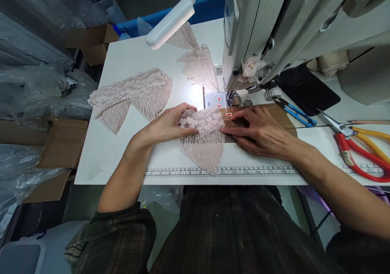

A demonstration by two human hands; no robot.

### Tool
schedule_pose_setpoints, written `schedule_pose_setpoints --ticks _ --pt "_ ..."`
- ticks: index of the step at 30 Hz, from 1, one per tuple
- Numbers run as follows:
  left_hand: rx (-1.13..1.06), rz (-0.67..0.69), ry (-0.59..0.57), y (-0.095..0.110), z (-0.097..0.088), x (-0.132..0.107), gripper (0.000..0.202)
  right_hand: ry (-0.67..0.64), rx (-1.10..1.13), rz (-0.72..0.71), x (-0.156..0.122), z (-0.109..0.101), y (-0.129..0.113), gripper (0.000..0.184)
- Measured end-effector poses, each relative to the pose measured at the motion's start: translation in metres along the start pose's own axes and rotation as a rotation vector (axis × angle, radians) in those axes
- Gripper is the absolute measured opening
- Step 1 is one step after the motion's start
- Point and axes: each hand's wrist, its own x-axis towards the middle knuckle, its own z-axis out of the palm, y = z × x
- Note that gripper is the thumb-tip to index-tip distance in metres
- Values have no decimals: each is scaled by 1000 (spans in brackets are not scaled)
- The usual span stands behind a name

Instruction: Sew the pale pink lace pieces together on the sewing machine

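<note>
A piece of pale pink lace (pixel 207 144) lies in front of the sewing machine's needle area, its pointed end toward the table's front edge. My left hand (pixel 170 124) grips its left side, with the thumb on top and the other fingers partly hidden behind the lace. At the right edge of the lace, my right hand (pixel 258 132) touches it with an outstretched fingertip. The other fingers of that hand rest apart on a brown card (pixel 280 115) beside the needle. Just beyond the lace stands the presser foot (pixel 230 97) of the sewing machine (pixel 243 30).
More lace pieces lie at left (pixel 134 89) and behind (pixel 201 67). A white lamp (pixel 170 20) hangs over the table (pixel 122 156). Blue thread snips (pixel 297 113), a black phone-like slab (pixel 307 89) and red-and-yellow-handled scissors (pixel 350 134) sit at right. A printed ruler (pixel 265 171) lines the front edge.
</note>
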Motion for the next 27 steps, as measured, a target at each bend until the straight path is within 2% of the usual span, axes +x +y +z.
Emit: schedule_pose_setpoints --ticks 7,17,21,24,26,27 --pt "50 -42 120 3 5 -1 51 34 -2 9 0 0 -2 36" --pt "37 -43 146 5 7 -1 51 38 -1 7 -1 3 -1 36" --pt "135 -26 161 6 3 -4 48 36 -4 8 0 2 -2 35" --pt "299 30 272 7 3 -5 38 38 -16 -4 1 1 -2 36" --pt "392 133 384 9 8 -1 28 42 -32 -14 1 1 -3 36" --pt "420 214 401 11 13 1 25 43 -45 -17 1 1 -3 36"
